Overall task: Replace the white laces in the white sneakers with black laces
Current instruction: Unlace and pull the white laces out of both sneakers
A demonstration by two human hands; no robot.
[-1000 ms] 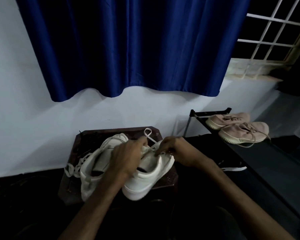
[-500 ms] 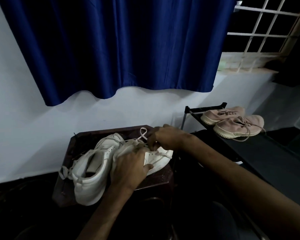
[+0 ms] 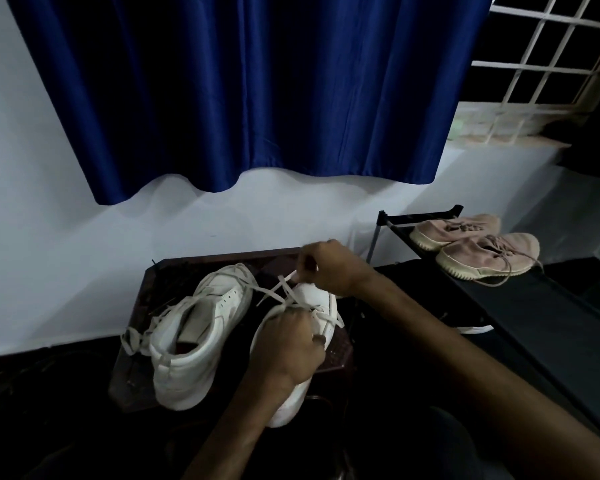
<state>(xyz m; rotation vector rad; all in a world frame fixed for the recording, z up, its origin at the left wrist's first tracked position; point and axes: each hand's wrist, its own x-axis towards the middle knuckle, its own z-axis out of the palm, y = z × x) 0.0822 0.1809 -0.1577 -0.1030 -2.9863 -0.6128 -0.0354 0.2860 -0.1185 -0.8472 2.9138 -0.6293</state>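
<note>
White lace (image 3: 286,278) was pinched in the curled fingertips of the right hand (image 3: 329,268), drawn up and away from the eyelets toward the wall (image 3: 66,254). The left hand (image 3: 288,344) gripped the sneaker (image 3: 312,296) from above, fingers curled over its throat. That sneaker lay on a dark stool (image 3: 174,268), its long axis running from the person toward the wall, heel overhanging the near edge and toe pointing away and slightly right. Just beside it on the left stood the other sneaker (image 3: 187,368), nearly parallel, heel near and toe far, its loose laces trailing off to the left. To the right, well apart, two pink shoes (image 3: 489,254) sat side by side on a black rack (image 3: 551,327). A blue curtain (image 3: 239,91) hung above, with a barred window (image 3: 551,57) at its right.
</note>
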